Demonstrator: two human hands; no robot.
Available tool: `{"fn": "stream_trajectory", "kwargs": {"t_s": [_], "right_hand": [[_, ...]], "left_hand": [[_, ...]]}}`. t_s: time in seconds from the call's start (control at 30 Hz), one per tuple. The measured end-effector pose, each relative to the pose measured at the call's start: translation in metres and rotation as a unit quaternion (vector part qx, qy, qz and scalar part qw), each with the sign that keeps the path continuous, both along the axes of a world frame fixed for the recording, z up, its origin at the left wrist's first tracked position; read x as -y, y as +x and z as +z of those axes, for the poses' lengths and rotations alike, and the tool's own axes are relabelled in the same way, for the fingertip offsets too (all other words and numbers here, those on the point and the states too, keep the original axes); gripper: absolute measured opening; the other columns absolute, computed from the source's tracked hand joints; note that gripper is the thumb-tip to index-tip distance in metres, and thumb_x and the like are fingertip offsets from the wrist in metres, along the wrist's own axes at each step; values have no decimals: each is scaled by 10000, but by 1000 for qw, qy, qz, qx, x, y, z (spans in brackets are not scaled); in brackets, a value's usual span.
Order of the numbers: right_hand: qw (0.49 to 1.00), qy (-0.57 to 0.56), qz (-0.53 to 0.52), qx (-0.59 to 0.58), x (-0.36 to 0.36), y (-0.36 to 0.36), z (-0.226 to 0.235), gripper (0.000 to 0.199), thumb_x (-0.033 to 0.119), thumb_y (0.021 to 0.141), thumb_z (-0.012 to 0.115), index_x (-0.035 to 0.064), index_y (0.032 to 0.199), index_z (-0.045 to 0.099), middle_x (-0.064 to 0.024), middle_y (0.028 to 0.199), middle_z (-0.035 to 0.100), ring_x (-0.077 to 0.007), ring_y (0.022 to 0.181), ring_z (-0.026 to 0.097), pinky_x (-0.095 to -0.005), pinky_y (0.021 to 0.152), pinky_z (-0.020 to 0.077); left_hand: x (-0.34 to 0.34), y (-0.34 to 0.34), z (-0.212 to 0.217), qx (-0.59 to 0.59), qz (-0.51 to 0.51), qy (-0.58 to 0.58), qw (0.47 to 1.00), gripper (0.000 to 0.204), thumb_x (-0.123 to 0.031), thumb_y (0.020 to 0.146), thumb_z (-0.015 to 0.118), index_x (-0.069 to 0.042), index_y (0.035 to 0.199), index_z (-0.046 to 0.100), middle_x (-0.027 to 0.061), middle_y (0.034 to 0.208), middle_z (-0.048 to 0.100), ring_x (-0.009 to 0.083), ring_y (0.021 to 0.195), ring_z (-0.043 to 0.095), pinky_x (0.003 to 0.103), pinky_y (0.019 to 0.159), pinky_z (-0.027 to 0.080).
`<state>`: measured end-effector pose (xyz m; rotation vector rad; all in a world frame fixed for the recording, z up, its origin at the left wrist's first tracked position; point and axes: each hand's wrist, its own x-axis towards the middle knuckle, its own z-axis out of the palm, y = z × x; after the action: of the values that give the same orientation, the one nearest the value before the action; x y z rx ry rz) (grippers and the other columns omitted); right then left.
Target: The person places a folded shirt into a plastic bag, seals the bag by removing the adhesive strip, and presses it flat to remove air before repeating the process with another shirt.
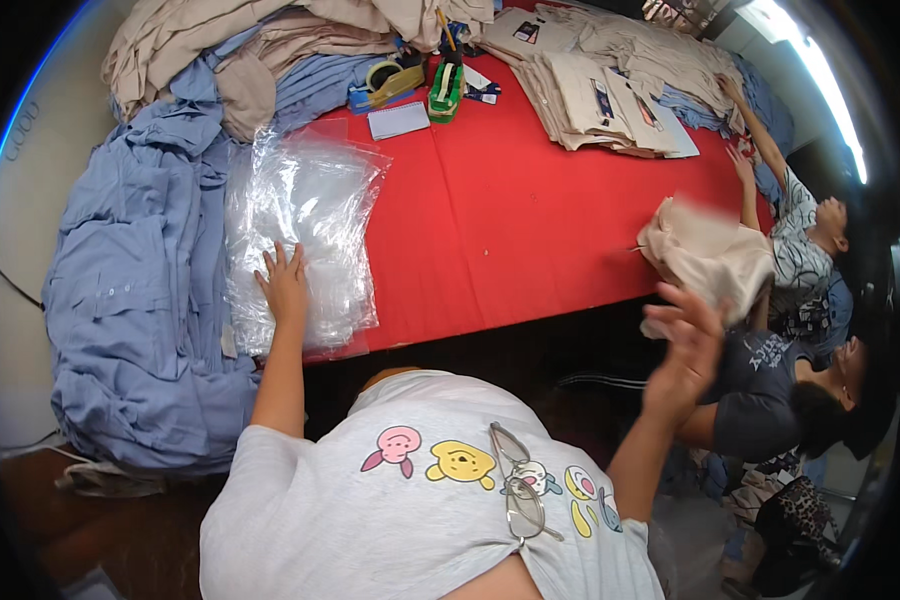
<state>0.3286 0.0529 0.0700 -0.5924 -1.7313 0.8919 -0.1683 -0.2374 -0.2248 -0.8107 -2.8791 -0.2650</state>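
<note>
Where the red cloth-covered desk [530, 220] meets a heap of blue fabric garments [130, 300], a stack of clear plastic bags [305, 215] lies. On it the left hand [285, 285] rests flat, grip released. The right hand [685, 335], fingers spread, touches a blurred beige folded garment [705, 255].

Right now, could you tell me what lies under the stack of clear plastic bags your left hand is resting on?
Under the clear plastic bags lies the red tablecloth, showing through them, with blue shirts along their left edge. The left hand covers one patch, and the lower layers blur anything else beneath.
</note>
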Motion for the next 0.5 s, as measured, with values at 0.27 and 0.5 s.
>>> {"fn": "stream_trajectory", "kwargs": {"t_s": [0.27,0.5], "right_hand": [[900,-253,296,195,-12,-155,-81,410,255,1168,530,-23,1438,664,-179,1295,766,-204,1084,738,-363,1027,541],[865,-361,312,153,10,-246,-117,670,308,1073,704,-21,1604,462,-229,1374,719,-273,1197,724,-405,1011,556]], "left_hand": [[8,-4,76,241,60,360,899,480,-438,1161,500,-235,1580,619,159,1731,434,372,1671,243,656,1324,54],[-99,109,194,235,-169,192,938,474,-342,1162,476,-108,1541,636,149,1696,493,371,1660,282,630,1339,78]]}}
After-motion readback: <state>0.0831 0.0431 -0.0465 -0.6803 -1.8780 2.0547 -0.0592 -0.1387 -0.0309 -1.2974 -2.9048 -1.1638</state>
